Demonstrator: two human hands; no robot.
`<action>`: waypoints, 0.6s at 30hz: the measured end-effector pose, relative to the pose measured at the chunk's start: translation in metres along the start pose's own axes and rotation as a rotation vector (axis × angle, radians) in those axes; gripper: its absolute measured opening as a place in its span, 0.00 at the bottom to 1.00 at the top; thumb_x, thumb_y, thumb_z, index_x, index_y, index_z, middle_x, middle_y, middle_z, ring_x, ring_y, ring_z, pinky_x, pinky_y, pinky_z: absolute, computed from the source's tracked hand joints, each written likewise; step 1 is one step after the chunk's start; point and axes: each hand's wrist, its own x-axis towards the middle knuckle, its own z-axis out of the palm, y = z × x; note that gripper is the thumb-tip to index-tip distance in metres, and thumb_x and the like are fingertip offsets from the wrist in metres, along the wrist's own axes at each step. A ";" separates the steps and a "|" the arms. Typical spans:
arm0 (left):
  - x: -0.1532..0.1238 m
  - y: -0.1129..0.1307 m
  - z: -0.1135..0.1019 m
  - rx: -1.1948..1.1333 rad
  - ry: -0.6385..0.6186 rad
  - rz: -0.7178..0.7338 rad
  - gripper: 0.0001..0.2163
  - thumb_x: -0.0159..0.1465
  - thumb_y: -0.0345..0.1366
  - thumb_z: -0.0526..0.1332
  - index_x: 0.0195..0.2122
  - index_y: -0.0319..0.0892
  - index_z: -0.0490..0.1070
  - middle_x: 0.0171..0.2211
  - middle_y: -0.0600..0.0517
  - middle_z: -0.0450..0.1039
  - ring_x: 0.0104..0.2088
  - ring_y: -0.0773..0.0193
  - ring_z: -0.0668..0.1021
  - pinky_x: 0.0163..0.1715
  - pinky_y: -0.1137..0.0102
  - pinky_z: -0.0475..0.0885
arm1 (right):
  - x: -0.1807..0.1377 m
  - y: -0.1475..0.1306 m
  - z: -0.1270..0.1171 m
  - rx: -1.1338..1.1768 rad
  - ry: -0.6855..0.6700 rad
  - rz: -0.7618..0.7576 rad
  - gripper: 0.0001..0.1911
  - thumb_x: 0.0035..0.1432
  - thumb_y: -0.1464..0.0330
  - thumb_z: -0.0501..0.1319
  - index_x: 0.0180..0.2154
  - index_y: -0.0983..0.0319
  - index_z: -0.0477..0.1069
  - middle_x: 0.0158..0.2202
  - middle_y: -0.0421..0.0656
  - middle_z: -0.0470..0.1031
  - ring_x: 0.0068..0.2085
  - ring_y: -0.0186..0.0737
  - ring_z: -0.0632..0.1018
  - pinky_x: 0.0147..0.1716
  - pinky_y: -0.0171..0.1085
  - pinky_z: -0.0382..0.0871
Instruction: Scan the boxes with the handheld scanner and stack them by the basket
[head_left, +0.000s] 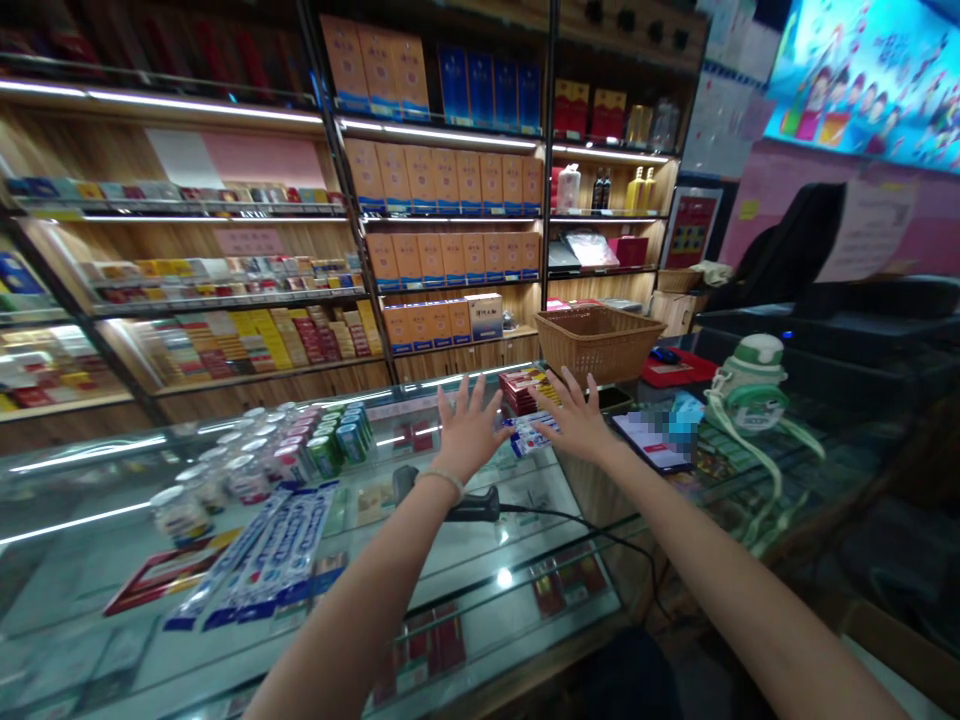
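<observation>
My left hand [466, 432] is held over the glass counter with its fingers spread and nothing in it. My right hand [581, 420] also has its fingers apart, near some small blue-and-white packets [531, 434]; I cannot tell whether it touches them. Just behind the packets is a stack of red and yellow boxes [521, 390]. A black barcode scanner [480, 505] lies below my left wrist, partly hidden by it, its cable running right. Left of it lie several long blue-and-white packets [262, 555], and behind these stand rows of small canisters [247, 470].
A brown woven basket [600, 340] stands at the counter's back. To the right are a phone [652, 440], a green-and-white bottle [754, 385] with a strap, and a red mat [679, 368] holding a mouse. Shelves of boxed goods [450, 260] line the wall.
</observation>
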 end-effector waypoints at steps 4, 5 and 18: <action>-0.012 -0.025 -0.018 0.018 0.047 -0.043 0.27 0.67 0.52 0.60 0.66 0.52 0.67 0.74 0.44 0.50 0.74 0.39 0.51 0.68 0.31 0.37 | 0.014 -0.025 -0.004 0.023 0.015 -0.012 0.34 0.68 0.48 0.54 0.71 0.49 0.56 0.75 0.48 0.49 0.74 0.57 0.48 0.69 0.66 0.30; -0.016 -0.031 -0.022 0.024 0.053 -0.051 0.26 0.68 0.52 0.60 0.66 0.53 0.67 0.74 0.45 0.51 0.74 0.38 0.51 0.68 0.31 0.38 | 0.017 -0.030 -0.004 0.028 0.017 -0.013 0.34 0.68 0.48 0.54 0.71 0.49 0.57 0.75 0.48 0.50 0.74 0.58 0.48 0.69 0.66 0.30; -0.076 -0.100 -0.058 0.140 0.101 -0.180 0.24 0.70 0.51 0.58 0.65 0.53 0.68 0.74 0.44 0.51 0.74 0.39 0.52 0.67 0.31 0.41 | 0.038 -0.099 -0.021 0.152 0.044 -0.023 0.31 0.70 0.51 0.53 0.70 0.50 0.59 0.75 0.49 0.51 0.74 0.59 0.48 0.69 0.66 0.28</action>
